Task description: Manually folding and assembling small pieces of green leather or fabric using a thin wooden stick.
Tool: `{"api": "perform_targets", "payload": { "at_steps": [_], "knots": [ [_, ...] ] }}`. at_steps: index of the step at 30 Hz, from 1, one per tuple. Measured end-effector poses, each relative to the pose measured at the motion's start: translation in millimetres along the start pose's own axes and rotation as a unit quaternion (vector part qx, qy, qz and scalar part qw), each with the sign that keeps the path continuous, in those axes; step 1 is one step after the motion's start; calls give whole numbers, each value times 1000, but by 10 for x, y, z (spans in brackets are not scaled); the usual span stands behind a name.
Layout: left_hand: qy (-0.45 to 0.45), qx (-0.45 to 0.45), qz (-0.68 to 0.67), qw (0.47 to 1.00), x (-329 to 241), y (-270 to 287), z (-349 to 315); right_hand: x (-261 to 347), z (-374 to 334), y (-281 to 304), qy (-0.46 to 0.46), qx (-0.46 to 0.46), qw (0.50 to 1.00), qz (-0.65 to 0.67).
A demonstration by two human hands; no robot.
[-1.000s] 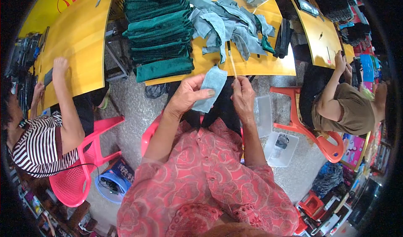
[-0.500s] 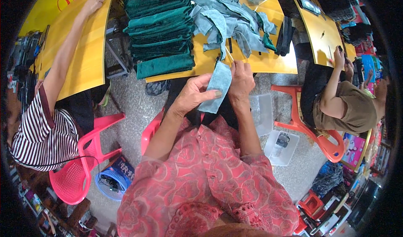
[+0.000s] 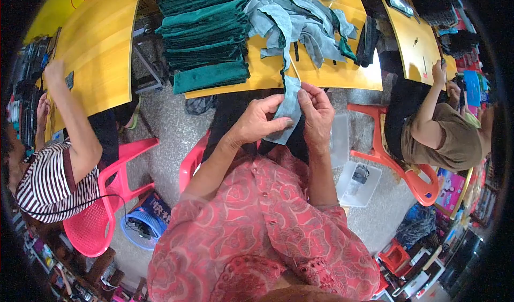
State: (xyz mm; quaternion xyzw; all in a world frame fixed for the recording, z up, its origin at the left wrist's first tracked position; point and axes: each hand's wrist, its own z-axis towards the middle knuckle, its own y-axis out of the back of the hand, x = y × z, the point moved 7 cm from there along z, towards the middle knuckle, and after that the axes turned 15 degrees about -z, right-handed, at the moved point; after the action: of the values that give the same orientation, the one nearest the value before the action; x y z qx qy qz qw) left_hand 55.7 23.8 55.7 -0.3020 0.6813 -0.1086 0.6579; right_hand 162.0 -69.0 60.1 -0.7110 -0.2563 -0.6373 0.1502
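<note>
The left hand is pinching a pale blue cloth strip, its thumb lying over the face and its fingers passing behind the left edge. The right hand is closing its thumb and fingers at the upper right edge of the same strip, so both grips are narrow, with cloth between them.

The strip is lying in front of the chest, its long axis running away from the body, the far end leaning slightly right. The right hand is sitting nearer that far end; the left is gripping lower down. A thin pale stick is pointing from the right fingertips up toward the table, leaning left at its far end; whether those fingers are holding it, I cannot tell.

Beyond, a loose heap of pale blue cloth is spreading over the yellow table, one piece drooping toward the strip. A stack of dark green cloth is standing left of the heap, and a black bundle is resting to its right.
</note>
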Motion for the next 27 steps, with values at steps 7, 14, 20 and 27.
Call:
{"api": "perform_targets", "payload": {
  "at_steps": [7,14,20,27],
  "knots": [
    [-13,-100,-59,993,119,253,41,-75,-32,48,10,27,999,14],
    [23,-89,-137,986,199,250,48,-17,-45,-31,4,46,999,17],
    [39,-82,-185,979,197,186,45,-86,-37,-109,-9,60,997,38],
    [38,-79,-201,976,195,179,31,-128,-41,-118,-14,49,998,31]
  ]
}}
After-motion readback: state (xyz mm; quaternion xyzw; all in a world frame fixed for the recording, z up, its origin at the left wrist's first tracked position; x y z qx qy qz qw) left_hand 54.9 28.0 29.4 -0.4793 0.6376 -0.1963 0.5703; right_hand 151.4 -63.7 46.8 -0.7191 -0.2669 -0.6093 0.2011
